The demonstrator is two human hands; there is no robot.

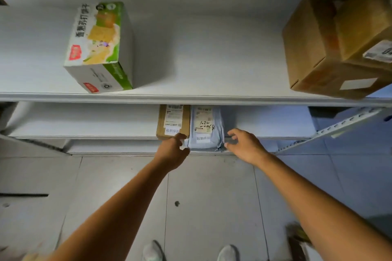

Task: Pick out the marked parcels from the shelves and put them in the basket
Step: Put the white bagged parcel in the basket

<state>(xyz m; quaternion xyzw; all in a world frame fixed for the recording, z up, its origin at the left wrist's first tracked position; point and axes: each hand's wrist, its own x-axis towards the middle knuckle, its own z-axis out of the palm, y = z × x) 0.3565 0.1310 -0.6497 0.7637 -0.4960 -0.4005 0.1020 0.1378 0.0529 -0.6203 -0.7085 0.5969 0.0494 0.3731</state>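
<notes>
Grey-blue poly mailer [206, 133]: lies flat on the lower shelf [84, 125], its near end overhanging the shelf's front lip. It carries a white printed label at the far end, black handwriting reading "1020" with a second line of digits too unclear to read, and a white strip of Chinese print near the front edge. Left hand [172, 147]: fingers curled round the mailer's near-left corner. Right hand [246, 146]: thumb and fingers pinching the mailer's near-right edge. Small brown cardboard parcel [172, 121]: touching the mailer on its left, with white shipping labels whose print is too small to read. Upper shelf [212, 59]: its front edge hides the far ends of both parcels. On it, at left, a white-and-green biscuit carton [99, 46] with a red logo and Chinese lettering. At right, a large brown carton [307, 48] with a blank white label, and a second brown carton [364, 23] resting against it. Grey tiled floor [212, 197] below, with light shoes [151, 250] at the near edge.
</notes>
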